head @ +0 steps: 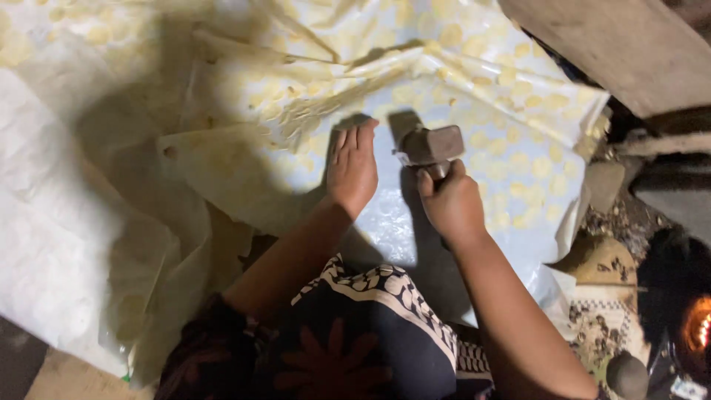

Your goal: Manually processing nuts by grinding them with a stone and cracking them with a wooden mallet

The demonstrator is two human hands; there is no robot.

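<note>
Left hand [352, 172] flat, fingers together, pinning plastic sheet [518, 215]; right hand [448, 201] clamped on hammer [432, 145]. Strike square, right of fingers.

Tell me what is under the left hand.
The left hand lies flat on a clear plastic sheet with pale round discs beneath it. Whatever sits directly under the palm is covered. The right hand holds a hammer beside it.

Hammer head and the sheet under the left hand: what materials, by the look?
Hammer head: likely metal, a dull grey-brown block with a matte, worn face. Sheet: looks like thin plastic film, glossy and translucent, creased, with pale discs showing through. Left hand lies flat on it; right hand grips the hammer.
</note>
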